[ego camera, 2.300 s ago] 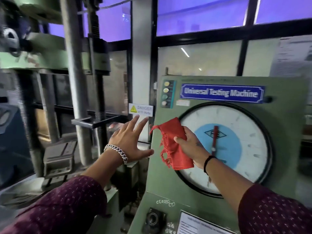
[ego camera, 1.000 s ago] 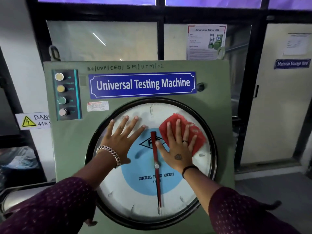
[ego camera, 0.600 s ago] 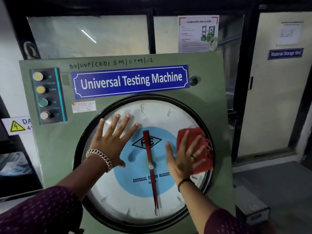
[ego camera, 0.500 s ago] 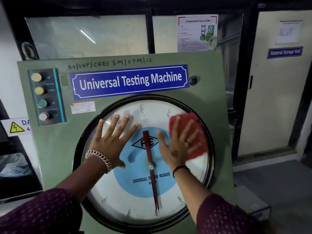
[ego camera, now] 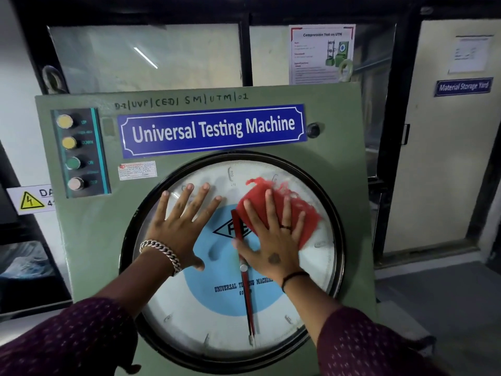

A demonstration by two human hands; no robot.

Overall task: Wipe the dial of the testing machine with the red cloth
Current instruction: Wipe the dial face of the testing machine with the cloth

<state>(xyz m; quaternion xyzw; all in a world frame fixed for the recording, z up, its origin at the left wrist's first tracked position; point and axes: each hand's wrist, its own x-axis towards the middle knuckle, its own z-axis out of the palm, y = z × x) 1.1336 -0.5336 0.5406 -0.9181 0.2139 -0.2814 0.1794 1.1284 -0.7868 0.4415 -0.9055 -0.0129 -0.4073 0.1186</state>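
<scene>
The round dial (ego camera: 217,329), white with a blue centre and a red needle (ego camera: 248,299), fills the front of the green testing machine (ego camera: 89,240). My right hand (ego camera: 271,240) lies flat with fingers spread on the red cloth (ego camera: 303,215), pressing it against the glass at the dial's upper right. The cloth's frayed edge is blurred. My left hand (ego camera: 179,226) rests flat and spread on the dial's upper left, holding nothing.
A panel of push buttons (ego camera: 78,153) sits at the machine's upper left, beside the blue "Universal Testing Machine" nameplate (ego camera: 211,130). A yellow danger sign (ego camera: 31,199) hangs on the left wall. A door marked "Material Storage Yard" (ego camera: 447,158) stands to the right.
My right hand has slid the red cloth up and leftward across the dial's upper right, after dipping toward the right rim. My left hand has stayed flat on the glass.
</scene>
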